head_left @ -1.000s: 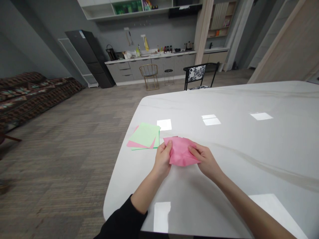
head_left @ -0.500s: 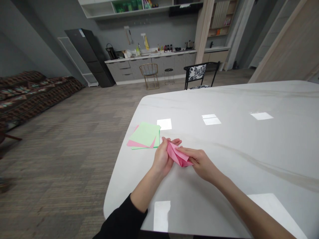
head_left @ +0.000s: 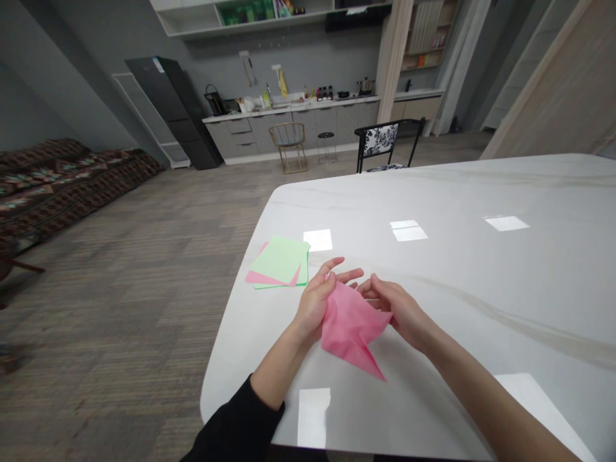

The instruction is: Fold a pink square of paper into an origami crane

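Note:
A sheet of pink folded paper (head_left: 350,327), partly opened, lies between my hands, with its pointed corner reaching toward the near side of the table. My left hand (head_left: 317,301) has its fingers spread, and the paper's left edge rests against the palm side. My right hand (head_left: 397,314) pinches the sheet's upper right edge between its fingers. To the left of my left hand, a stack of green and pink paper squares (head_left: 279,262) lies on the white marble table (head_left: 433,192), not touching either hand.
The table's rounded corner and left edge run just beyond the paper stack, with carpet below. Farther off stand a black-and-white chair (head_left: 380,141), a gold chair (head_left: 289,146), kitchen cabinets (head_left: 289,128) and a patterned sofa (head_left: 52,179).
The pink paper has opened from a narrow fold into a wider, pointed sheet that hangs lower. My left hand's fingers have spread apart and no longer close over it.

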The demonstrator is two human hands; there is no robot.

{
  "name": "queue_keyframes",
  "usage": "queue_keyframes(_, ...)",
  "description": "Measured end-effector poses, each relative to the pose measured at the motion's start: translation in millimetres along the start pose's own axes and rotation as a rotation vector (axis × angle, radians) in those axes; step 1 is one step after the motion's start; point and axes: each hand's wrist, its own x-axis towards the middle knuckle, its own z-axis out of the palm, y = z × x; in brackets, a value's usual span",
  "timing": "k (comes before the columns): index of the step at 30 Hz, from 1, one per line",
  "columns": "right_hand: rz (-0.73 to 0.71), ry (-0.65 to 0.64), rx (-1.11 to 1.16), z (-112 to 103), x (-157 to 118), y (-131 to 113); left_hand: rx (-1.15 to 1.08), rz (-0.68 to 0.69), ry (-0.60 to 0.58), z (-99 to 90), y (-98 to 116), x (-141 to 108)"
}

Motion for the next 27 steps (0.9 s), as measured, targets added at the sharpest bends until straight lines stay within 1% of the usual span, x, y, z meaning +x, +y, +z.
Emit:
queue_keyframes(3, 0.174, -0.106, 0.017, 3, -2, -3, 0.010, -0.057, -0.113, 2.9, 2, -3)
queue_keyframes(5, 0.257, -0.165, 0.026, 5, -3, -5, 0.034, -0.074, -0.141, 4.4, 1, -4)
queue_keyframes(6, 0.266, -0.184, 0.024, 7, -3, -6, 0.040, -0.079, -0.145, 5.1, 1, -4)
queue_keyframes(10, 0.217, -0.221, 0.004, 11, -2, -1, 0.024, -0.099, -0.137, 7.0, -5, -3)
queue_keyframes(13, 0.183, -0.175, -0.035, 12, 1, 7, 0.031, -0.096, -0.134, 6.8, -9, -2)
queue_keyframes(18, 0.080, 0.026, -0.105, 6, 7, 17, 0.089, -0.056, -0.080, 4.3, -10, 1)
queue_keyframes(21, 0.023, 0.134, -0.096, 1, 9, 17, 0.156, -0.064, -0.090, 3.3, -11, 2)
queue_keyframes(23, -0.017, 0.166, -0.087, 0, 10, 15, 0.215, -0.059, -0.076, 2.2, -13, 3)
queue_keyframes(27, -0.056, 0.182, -0.138, 2, 10, 13, 0.253, -0.034, 0.020, -0.7, -15, 6)
